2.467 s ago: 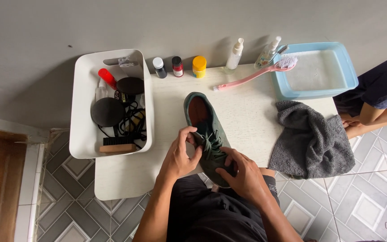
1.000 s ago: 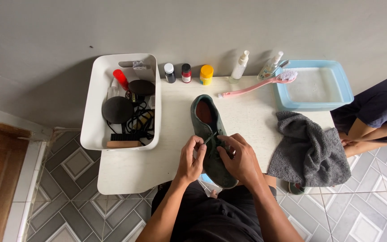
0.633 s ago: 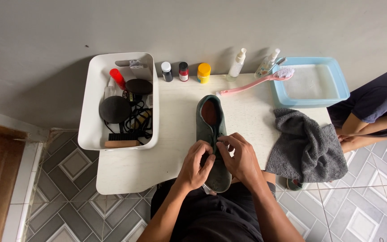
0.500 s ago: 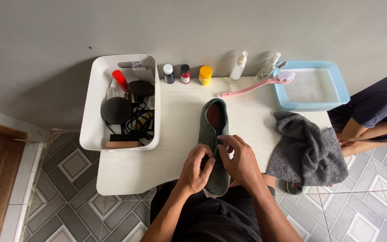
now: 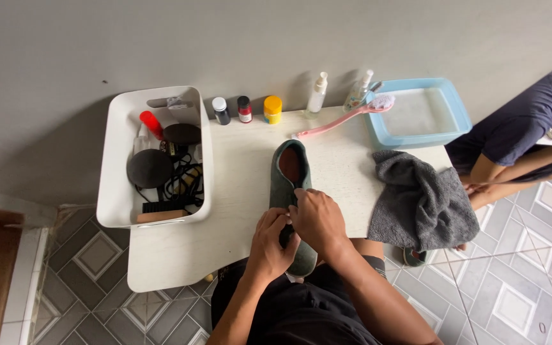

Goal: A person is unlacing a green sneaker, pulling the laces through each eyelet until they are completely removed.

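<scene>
White table [image 5: 237, 191] against a grey wall, patterned tile floor [image 5: 531, 281].
Green shoe [image 5: 291, 185] lies mid-table, toe at near edge; left hand [image 5: 275, 241] and right hand [image 5: 314, 217] both in closed grip on its upper. White bin [image 5: 119, 191] left; grey towel [image 5: 420, 201] right, blue basin [image 5: 420, 112] behind; bottles [image 5: 245, 109] and pink brush [image 5: 346, 118] along wall.

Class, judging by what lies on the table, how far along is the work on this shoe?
Laid out: brush, water basin, grey cloth. In hand: both hands, left hand and right hand, work at the green shoe, apparently its lacing. The brush and cloth lie unused.
</scene>
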